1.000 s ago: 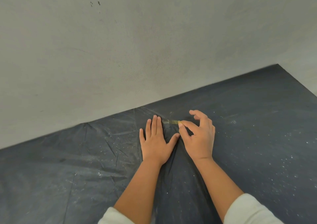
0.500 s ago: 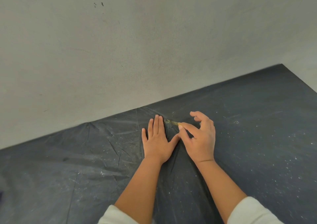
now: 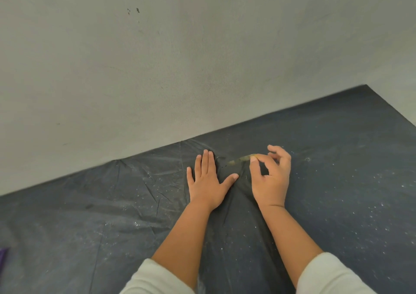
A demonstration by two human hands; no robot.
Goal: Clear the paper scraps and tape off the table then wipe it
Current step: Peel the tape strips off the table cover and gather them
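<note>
The left hand (image 3: 208, 181) lies flat, fingers spread, pressing the dark wrinkled sheet (image 3: 112, 203) covering the worktop. Just to its right, the right hand (image 3: 271, 176) pinches one end of a yellowish tape strip (image 3: 238, 160) stuck to the sheet near the far wall (image 3: 180, 57).

You are in a plain work room, maybe a craft or paint spot; which kind is hard to tell. Right past your left hand (image 3: 208, 182) stands a bare grey wall (image 3: 180, 68) with a few small dark marks high up. Under both your hands lies a dark, wrinkled plastic sheet (image 3: 112, 215) that covers the bench, the sort used to keep a top clean. White specks (image 3: 369, 206) dot the sheet to the right of your right hand (image 3: 271, 177). Far to the left of your left hand, a bit of something purple (image 3: 3, 256) peeks in.
</note>
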